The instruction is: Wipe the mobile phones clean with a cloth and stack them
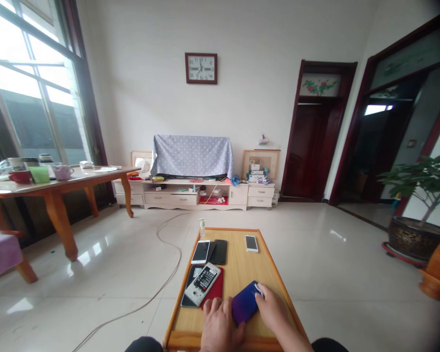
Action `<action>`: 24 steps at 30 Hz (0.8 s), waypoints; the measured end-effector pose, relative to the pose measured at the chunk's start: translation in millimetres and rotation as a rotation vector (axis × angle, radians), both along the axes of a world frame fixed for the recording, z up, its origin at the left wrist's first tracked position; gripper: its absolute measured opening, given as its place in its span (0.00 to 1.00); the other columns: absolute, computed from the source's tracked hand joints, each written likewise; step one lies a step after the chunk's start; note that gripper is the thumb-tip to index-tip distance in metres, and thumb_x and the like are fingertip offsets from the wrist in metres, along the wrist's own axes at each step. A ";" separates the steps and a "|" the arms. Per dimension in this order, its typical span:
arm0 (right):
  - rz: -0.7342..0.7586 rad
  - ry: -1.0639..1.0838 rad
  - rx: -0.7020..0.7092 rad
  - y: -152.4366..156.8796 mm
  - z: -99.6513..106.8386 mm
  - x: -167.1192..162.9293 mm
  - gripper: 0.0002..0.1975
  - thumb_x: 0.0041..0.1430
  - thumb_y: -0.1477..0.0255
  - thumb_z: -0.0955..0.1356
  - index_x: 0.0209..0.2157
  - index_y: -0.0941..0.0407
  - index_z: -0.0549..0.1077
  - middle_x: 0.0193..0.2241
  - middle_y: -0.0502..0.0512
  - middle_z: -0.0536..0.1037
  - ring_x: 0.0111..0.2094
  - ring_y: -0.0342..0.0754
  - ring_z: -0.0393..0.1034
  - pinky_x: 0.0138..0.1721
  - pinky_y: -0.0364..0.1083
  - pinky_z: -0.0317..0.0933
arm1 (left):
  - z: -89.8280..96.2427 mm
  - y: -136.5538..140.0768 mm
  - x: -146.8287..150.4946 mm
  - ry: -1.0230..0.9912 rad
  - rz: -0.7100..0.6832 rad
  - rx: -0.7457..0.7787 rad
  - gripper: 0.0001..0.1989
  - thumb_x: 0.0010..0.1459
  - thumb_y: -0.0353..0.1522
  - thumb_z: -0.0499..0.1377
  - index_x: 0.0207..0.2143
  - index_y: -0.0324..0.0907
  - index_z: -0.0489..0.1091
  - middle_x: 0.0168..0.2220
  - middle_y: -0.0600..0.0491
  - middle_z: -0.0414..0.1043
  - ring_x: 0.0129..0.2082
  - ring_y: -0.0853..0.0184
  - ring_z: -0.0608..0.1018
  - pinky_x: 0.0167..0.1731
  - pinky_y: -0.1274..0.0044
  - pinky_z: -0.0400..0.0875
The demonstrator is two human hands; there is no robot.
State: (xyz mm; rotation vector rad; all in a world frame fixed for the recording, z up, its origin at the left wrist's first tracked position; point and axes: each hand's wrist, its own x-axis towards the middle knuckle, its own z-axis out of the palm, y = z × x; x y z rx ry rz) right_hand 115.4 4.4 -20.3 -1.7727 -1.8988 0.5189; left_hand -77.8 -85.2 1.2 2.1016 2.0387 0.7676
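A blue-purple phone lies back up and slanted on the small wooden table, between my hands. My left hand is closed at its lower left end, the thumb along the near edge and the fingers curled beside it. At the upper right corner, by the camera, my right hand pinches a small white thing, too small to name surely. Left of these lies a phone with its back off and battery showing, on top of a red phone and a dark phone.
Farther up the table are a white phone, a black phone and a smaller white phone. A pump bottle stands at the far left corner. A cable runs over the floor at left; a potted plant stands right.
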 end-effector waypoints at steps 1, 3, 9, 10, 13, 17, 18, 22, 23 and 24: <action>-0.020 0.034 -0.019 1.1 4.2 1.1 0.24 0.64 0.66 0.59 0.57 0.56 0.73 0.56 0.59 0.75 0.58 0.50 0.69 0.58 0.45 0.61 | -4.0 0.5 -0.8 -0.001 0.001 0.020 0.29 0.49 0.48 0.62 0.52 0.47 0.71 0.44 0.49 0.77 0.50 0.53 0.71 0.58 0.61 0.51; -0.043 0.079 -0.015 2.1 9.3 3.2 0.24 0.65 0.65 0.58 0.56 0.56 0.74 0.53 0.59 0.78 0.55 0.51 0.72 0.55 0.45 0.63 | -11.6 1.9 -2.5 -0.002 -0.002 0.055 0.25 0.50 0.48 0.63 0.49 0.50 0.73 0.42 0.51 0.78 0.48 0.55 0.72 0.57 0.62 0.53; 0.060 -0.029 0.345 -12.7 -8.5 -14.8 0.22 0.67 0.66 0.58 0.51 0.55 0.77 0.57 0.63 0.73 0.62 0.61 0.62 0.63 0.60 0.57 | -15.9 2.9 -5.3 0.054 -0.034 0.133 0.12 0.63 0.43 0.54 0.43 0.55 0.74 0.37 0.52 0.79 0.43 0.57 0.74 0.53 0.61 0.58; 0.099 -0.050 0.394 -17.4 -13.8 -21.8 0.21 0.66 0.66 0.58 0.51 0.54 0.78 0.57 0.62 0.74 0.63 0.63 0.61 0.63 0.63 0.56 | -14.1 2.2 -5.5 0.060 -0.039 0.133 0.12 0.64 0.43 0.52 0.43 0.56 0.74 0.38 0.53 0.79 0.43 0.58 0.75 0.52 0.62 0.58; 0.318 -0.056 0.475 -30.5 -24.4 -40.6 0.20 0.64 0.70 0.61 0.54 0.51 0.76 0.56 0.58 0.75 0.62 0.63 0.64 0.62 0.66 0.57 | -9.4 0.2 -6.3 0.067 -0.049 0.117 0.13 0.66 0.42 0.51 0.43 0.57 0.74 0.39 0.53 0.79 0.43 0.59 0.75 0.50 0.63 0.58; 0.471 -0.026 0.488 -35.3 -18.4 -41.3 0.21 0.65 0.72 0.59 0.55 0.51 0.75 0.57 0.57 0.74 0.61 0.60 0.65 0.62 0.65 0.58 | -10.1 0.3 -7.3 0.076 -0.039 0.124 0.14 0.67 0.40 0.48 0.41 0.56 0.74 0.38 0.54 0.79 0.42 0.60 0.75 0.49 0.64 0.58; 0.443 -0.011 0.484 -33.5 -14.7 -36.5 0.21 0.66 0.71 0.58 0.55 0.51 0.75 0.57 0.58 0.74 0.61 0.60 0.65 0.62 0.65 0.58 | -11.5 0.8 -7.4 0.078 -0.033 0.131 0.14 0.67 0.40 0.48 0.41 0.56 0.74 0.38 0.54 0.79 0.42 0.60 0.75 0.49 0.64 0.58; 0.224 0.094 0.461 -19.1 -4.3 -10.8 0.22 0.69 0.64 0.57 0.52 0.53 0.77 0.58 0.61 0.73 0.62 0.60 0.63 0.63 0.63 0.57 | -18.5 3.6 -6.6 0.082 -0.018 0.179 0.13 0.68 0.39 0.49 0.42 0.56 0.74 0.36 0.55 0.79 0.41 0.61 0.75 0.49 0.65 0.57; 0.171 0.136 0.451 -15.2 -3.8 -5.2 0.23 0.69 0.62 0.57 0.52 0.54 0.77 0.58 0.62 0.72 0.62 0.59 0.63 0.63 0.61 0.59 | -19.5 4.0 -6.3 0.080 -0.011 0.192 0.14 0.68 0.39 0.48 0.41 0.56 0.74 0.35 0.55 0.79 0.40 0.61 0.75 0.49 0.65 0.57; 0.126 0.181 0.439 -11.7 -3.9 -0.7 0.23 0.69 0.60 0.57 0.52 0.55 0.76 0.59 0.62 0.72 0.62 0.59 0.64 0.62 0.59 0.61 | -19.8 4.0 -6.0 0.076 -0.004 0.202 0.15 0.69 0.38 0.47 0.40 0.55 0.74 0.34 0.55 0.78 0.39 0.61 0.75 0.49 0.65 0.57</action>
